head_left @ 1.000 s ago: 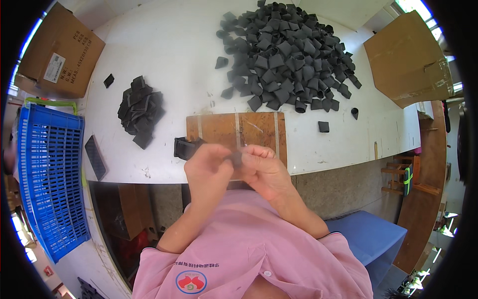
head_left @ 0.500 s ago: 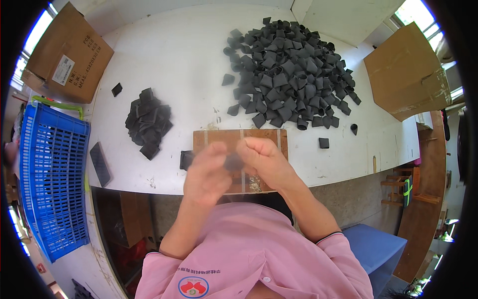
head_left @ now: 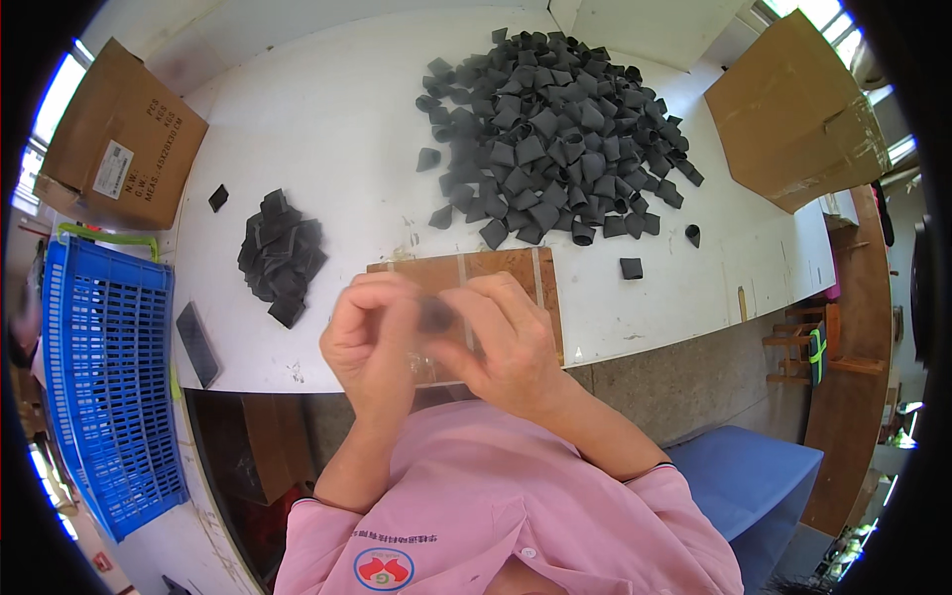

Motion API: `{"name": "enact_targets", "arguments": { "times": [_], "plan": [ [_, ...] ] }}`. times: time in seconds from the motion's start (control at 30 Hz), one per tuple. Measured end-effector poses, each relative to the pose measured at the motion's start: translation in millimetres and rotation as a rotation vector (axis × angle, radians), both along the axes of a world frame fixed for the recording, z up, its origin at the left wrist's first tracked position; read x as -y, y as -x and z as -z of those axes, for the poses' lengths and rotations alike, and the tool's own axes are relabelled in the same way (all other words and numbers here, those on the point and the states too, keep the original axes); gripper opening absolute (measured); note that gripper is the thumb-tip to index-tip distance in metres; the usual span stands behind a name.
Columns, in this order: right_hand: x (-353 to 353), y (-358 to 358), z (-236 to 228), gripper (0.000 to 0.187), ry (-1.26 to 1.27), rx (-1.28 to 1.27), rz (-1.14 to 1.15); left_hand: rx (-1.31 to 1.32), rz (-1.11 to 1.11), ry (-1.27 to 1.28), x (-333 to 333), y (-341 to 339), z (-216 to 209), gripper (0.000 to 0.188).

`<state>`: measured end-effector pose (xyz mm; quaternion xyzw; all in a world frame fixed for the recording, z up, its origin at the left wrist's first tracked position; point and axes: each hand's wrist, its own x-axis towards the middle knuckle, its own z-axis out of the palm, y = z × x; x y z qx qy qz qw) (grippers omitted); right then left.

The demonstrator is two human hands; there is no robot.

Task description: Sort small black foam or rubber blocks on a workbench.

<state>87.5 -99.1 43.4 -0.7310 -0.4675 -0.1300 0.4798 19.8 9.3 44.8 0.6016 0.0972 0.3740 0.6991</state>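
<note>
Both my hands are raised over a brown board point(head_left: 511, 266) at the table's near edge. Between them is a small black fabric sleeve point(head_left: 434, 314), blurred by motion. My left hand point(head_left: 372, 332) has its fingers bent round the sleeve's left side. From the other side, my right hand point(head_left: 501, 342) pinches it between thumb and fingers. A large heap of black fabric sleeves point(head_left: 555, 139), many with round open ends, lies beyond the board to the right. Farther left is a smaller pile of flattened black pieces point(head_left: 283, 256).
Single black pieces lie apart, one at the left point(head_left: 218, 198) and one at the right point(head_left: 632, 269). A dark phone-like slab point(head_left: 197, 344) sits near a blue plastic crate point(head_left: 109, 387). Cardboard boxes stand far left point(head_left: 124, 139) and far right point(head_left: 793, 119). A blue stool point(head_left: 739, 476) is at lower right.
My hands have turned and come closer about the sleeve, the left one moving left and upward. The whole view has shifted slightly. A black piece at the board's left edge is now out of sight.
</note>
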Motion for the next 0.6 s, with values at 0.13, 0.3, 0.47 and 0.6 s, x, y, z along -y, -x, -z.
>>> {"name": "enact_targets", "arguments": {
  "times": [0.13,0.3,0.47,0.6],
  "plan": [
    [-7.5,-2.8,-4.1,0.023,-0.033,0.089,0.068,0.054,0.027,0.407,-2.4,0.5,2.3,0.009],
    [-1.4,-9.3,-7.0,0.017,0.087,0.196,0.025,-0.012,-0.025,0.312,1.6,7.2,3.8,0.01],
    [0.2,-9.9,5.9,0.013,0.028,0.226,0.03,-0.028,0.097,0.218,0.7,9.7,16.8,0.011],
    [3.8,-6.3,7.4,0.02,0.147,0.142,0.039,-0.105,0.12,0.315,-1.8,6.8,7.7,0.015]
  ]
}}
